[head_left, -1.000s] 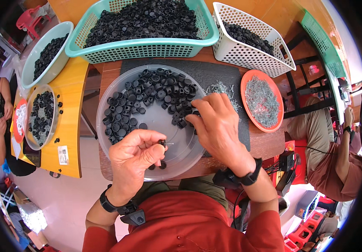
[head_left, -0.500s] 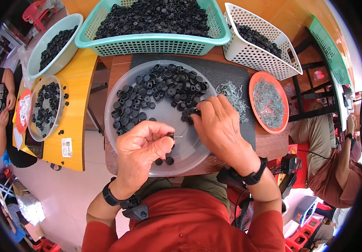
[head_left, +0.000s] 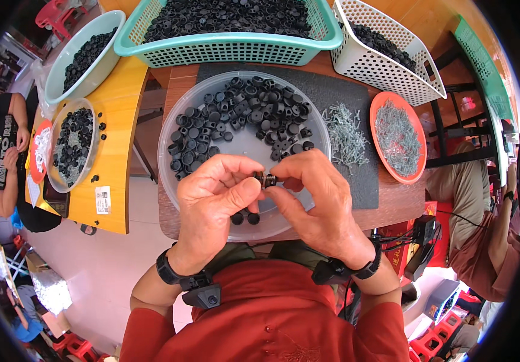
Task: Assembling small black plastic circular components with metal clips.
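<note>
Over a clear round tub (head_left: 249, 158), my two hands meet. My left hand (head_left: 211, 196) pinches a small black plastic part with a screw (head_left: 266, 177) between thumb and fingers. My right hand (head_left: 317, 196) is closed on another black part, pressed against the first from the right. The fingers partly hide both parts, so I cannot tell how far the screw goes in. Black plastic parts (head_left: 260, 108) lie heaped along the far and left sides of the tub. A few loose ones (head_left: 252, 218) lie near its front rim.
Loose screws (head_left: 345, 136) lie on a dark mat (head_left: 365, 196); an orange plate (head_left: 418, 175) holds more. Behind stand a green basket (head_left: 229, 56) and a white basket (head_left: 386, 81) of black parts. At left, a yellow table (head_left: 115, 175) bears basins; a co-worker's hands (head_left: 15, 151) are beyond.
My right hand has left the pile of parts and come to my left hand, bringing a black part against the one with the screw. The whole view has shifted slightly.
</note>
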A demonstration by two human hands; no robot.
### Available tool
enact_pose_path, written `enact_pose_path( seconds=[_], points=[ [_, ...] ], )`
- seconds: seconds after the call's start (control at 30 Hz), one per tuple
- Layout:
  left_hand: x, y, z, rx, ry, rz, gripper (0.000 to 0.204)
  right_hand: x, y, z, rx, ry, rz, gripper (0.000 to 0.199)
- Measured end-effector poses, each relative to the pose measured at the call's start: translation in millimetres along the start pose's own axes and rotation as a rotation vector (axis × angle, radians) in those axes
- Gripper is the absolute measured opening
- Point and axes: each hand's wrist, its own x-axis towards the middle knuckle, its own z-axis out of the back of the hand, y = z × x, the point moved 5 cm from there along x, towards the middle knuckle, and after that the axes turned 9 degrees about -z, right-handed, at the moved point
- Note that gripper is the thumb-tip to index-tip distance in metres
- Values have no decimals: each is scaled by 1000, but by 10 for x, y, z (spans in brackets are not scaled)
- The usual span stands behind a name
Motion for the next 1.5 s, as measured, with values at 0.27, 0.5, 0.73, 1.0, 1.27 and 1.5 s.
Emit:
enact_pose_path(
  seconds=[0.27, 0.5, 0.73, 1.0, 1.27, 1.5],
  points=[
    [-20, 25, 13, -174, -29, 41, 19, -90, -5, -16, 139, -65, -18, 27],
    [-53, -53, 17, 54, -22, -36, 20, -106, -94, 26, 419, -26, -176, 24],
    [-81, -140, -45, 104, -4, -71, 20, -152, -281, -44, 894, 64, -498, 26],
    [-73, -207, -143, 122, -19, -116, 19, -162, -360, -91, 1019, 67, -553, 27],
    [-75, -174, -101, 310, 14, -193, 17, -152, -351, -112, 1008, 57, -571, 26],
    [-71, -178, -104, 356, -13, -245, 16, -150, -335, -125, 991, 45, -560, 26]
  ],
)
